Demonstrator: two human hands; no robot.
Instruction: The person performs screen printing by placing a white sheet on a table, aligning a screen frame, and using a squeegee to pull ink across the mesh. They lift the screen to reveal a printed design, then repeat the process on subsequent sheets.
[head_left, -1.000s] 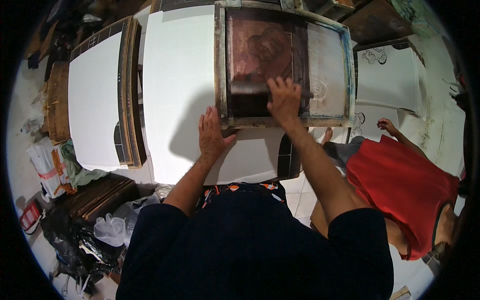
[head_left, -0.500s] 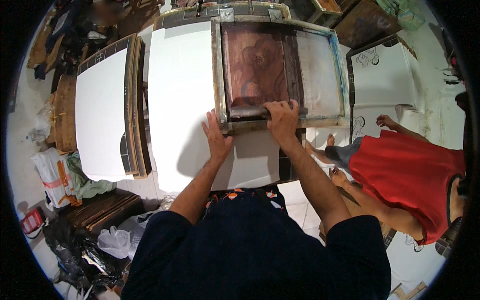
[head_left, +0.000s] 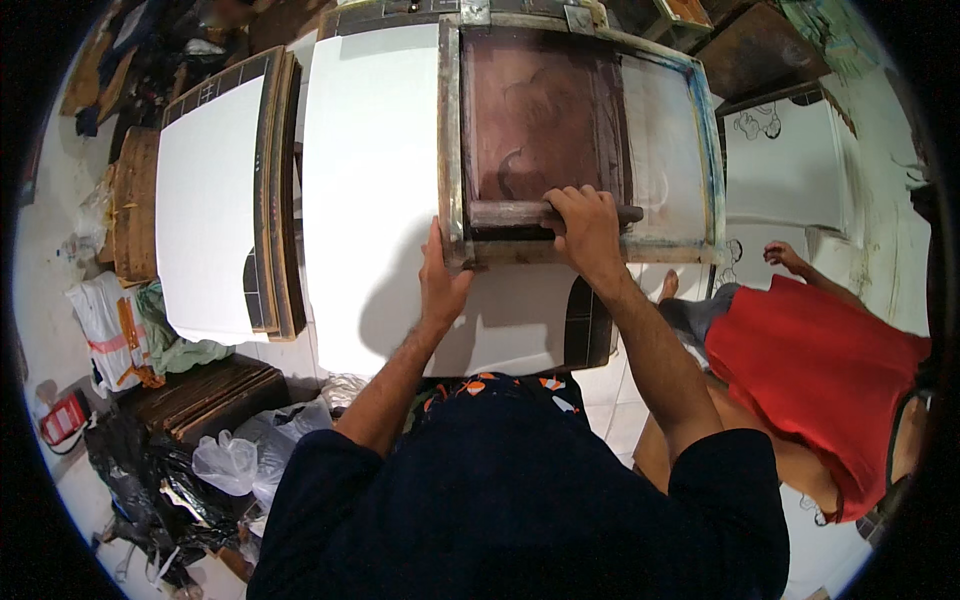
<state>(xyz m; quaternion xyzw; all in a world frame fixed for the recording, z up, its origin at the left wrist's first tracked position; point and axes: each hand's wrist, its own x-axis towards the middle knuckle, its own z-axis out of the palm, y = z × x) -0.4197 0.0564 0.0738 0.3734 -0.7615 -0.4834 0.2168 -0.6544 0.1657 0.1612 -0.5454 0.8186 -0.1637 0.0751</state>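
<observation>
A screen printing frame (head_left: pixel 452 120) with worn wooden sides lies over a white fabric-covered board (head_left: pixel 368 150). Its mesh (head_left: pixel 545 120) is dark reddish-brown, and a curved figure shows faintly through it. My right hand (head_left: pixel 588 225) is wrapped round the long bar of a squeegee (head_left: pixel 510 213), which stretches across the near end of the mesh. At the frame's near left corner, my left hand (head_left: pixel 442 280) rests against the wood, its fingers stretched along the outer side and its thumb apart. The squeegee's blade edge is hidden.
Left stands another white-covered board (head_left: pixel 210 210). At right a person in a red top (head_left: pixel 810 370) is beside more white boards with line drawings (head_left: pixel 785 160). Plastic bags (head_left: pixel 240 462) and stacked dark boards (head_left: pixel 205 395) lie at lower left. Metal hinges (head_left: pixel 578 18) hold the frame's far edge.
The squeegee sits slightly farther from the frame's near edge. My left fingers have drawn together along the frame's side. The whole view has shifted a little, and the person at right has leaned lower.
</observation>
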